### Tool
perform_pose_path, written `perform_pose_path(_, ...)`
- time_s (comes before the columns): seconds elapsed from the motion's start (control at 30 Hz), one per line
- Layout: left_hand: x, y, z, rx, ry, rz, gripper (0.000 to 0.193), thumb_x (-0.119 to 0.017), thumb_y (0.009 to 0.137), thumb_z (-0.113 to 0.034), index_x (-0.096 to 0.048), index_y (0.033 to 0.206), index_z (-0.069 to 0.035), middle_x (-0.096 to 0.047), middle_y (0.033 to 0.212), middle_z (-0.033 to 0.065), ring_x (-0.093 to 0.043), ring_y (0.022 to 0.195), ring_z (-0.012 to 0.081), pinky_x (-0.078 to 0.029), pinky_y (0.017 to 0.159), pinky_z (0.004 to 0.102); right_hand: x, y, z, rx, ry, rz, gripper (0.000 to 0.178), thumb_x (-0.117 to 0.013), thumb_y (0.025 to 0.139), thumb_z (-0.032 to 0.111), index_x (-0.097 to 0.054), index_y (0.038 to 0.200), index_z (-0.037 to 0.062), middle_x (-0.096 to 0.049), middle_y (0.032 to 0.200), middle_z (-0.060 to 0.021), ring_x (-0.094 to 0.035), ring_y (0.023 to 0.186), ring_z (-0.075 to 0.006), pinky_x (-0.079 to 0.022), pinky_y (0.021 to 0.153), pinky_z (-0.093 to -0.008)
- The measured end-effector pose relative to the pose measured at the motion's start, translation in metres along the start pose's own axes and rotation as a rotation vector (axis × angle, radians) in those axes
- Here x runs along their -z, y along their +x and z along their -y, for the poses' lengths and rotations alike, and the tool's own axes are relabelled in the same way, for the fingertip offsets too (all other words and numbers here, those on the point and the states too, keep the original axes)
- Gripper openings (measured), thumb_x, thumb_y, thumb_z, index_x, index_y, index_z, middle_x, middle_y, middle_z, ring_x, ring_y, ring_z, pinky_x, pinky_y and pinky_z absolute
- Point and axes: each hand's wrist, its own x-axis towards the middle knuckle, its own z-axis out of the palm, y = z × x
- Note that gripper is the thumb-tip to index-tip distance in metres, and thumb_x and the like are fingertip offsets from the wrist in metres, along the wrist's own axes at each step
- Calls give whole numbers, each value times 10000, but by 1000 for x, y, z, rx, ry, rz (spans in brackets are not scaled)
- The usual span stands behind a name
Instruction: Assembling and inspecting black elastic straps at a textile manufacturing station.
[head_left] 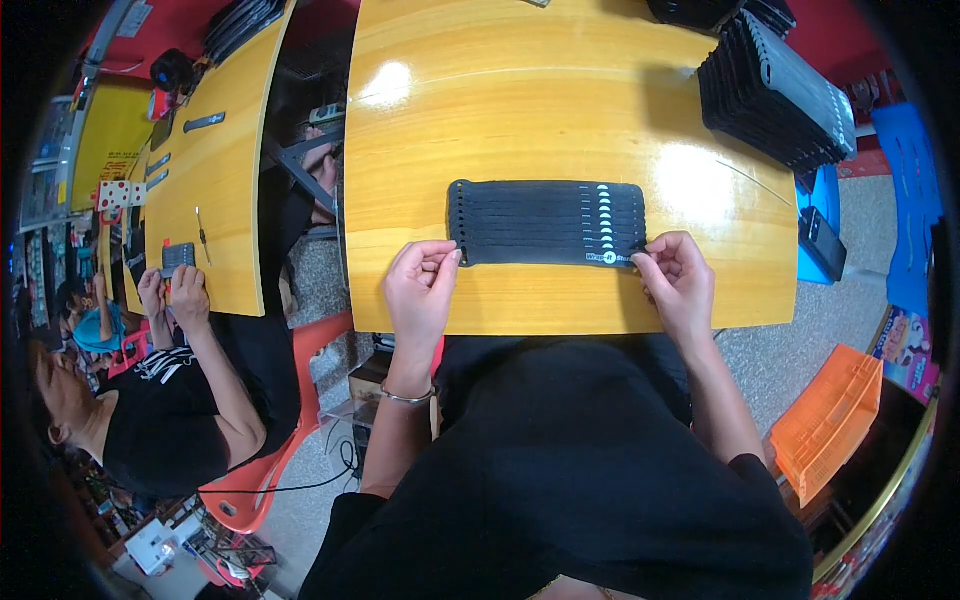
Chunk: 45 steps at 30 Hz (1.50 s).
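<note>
Several black straps [530,222] lie overlapped in a flat row on the wooden table in front of me. Each has a hole at its left end and a white print near its right end. My left hand [420,285] pinches the left end of the nearest strap, thumb against forefinger. At the strap's right end my right hand [680,280] also pinches it, its lower fingers curled. The nearest strap's whole printed mark shows; on the others only a part shows.
A tall stack of black straps [775,90] stands at the table's far right, beside a thin stick [755,180]. Right of the wooden table [560,310] are a blue bin [822,225] and an orange crate [825,425]. Another person [160,400] works at the left table [235,210].
</note>
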Motion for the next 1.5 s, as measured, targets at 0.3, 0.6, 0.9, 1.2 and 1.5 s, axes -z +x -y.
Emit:
perform_pose_path(0.3, 1, 0, -2, 25, 13, -15, 81, -642, 820, 63, -631, 895, 35, -603, 827, 34, -568, 685, 42, -474, 573, 158, -1, 1, 0, -27, -8, -6, 168, -695, 821, 36, -547, 897, 9, -598, 746, -11, -572, 643, -46, -475, 561, -181)
perform_pose_path(0.6, 1, -1, 2, 11, 6, -7, 80, -641, 818, 66, -630, 892, 39, -598, 829, 39, -572, 684, 48, -478, 576, 157, -2, 0, 2, -16, -24, -6, 169, -695, 819, 34, -548, 897, 7, -594, 746, -10, -566, 642, -43, -470, 560, -177)
perform_pose_path(0.9, 0, 0, -1, 9, 43, -19, 72, -642, 816, 65, -629, 881, 39, -596, 825, 38, -571, 679, 46, -480, 576, 159, -2, 1, 2, -9, -32, -10, 167, -694, 821, 38, -548, 897, 9, -593, 747, -12, -564, 648, -41, -470, 563, -176)
perform_pose_path(1.2, 0, 0, 0, -25, 65, -1, 99, -631, 846, 36, -604, 939, 16, -596, 782, 12, -551, 655, 28, -455, 551, 145, -3, 2, 1, -13, -56, -27, 171, -712, 807, 53, -549, 837, 11, -596, 722, -4, -569, 635, -39, -481, 564, -184)
perform_pose_path(1.5, 1, 0, 0, -20, 87, -2, 91, -626, 853, 29, -603, 941, 13, -592, 776, 3, -547, 645, 23, -447, 545, 141, -3, 1, 2, 0, -116, -27, 166, -717, 799, 53, -556, 816, 17, -604, 693, -5, -579, 616, -43, -488, 554, -187)
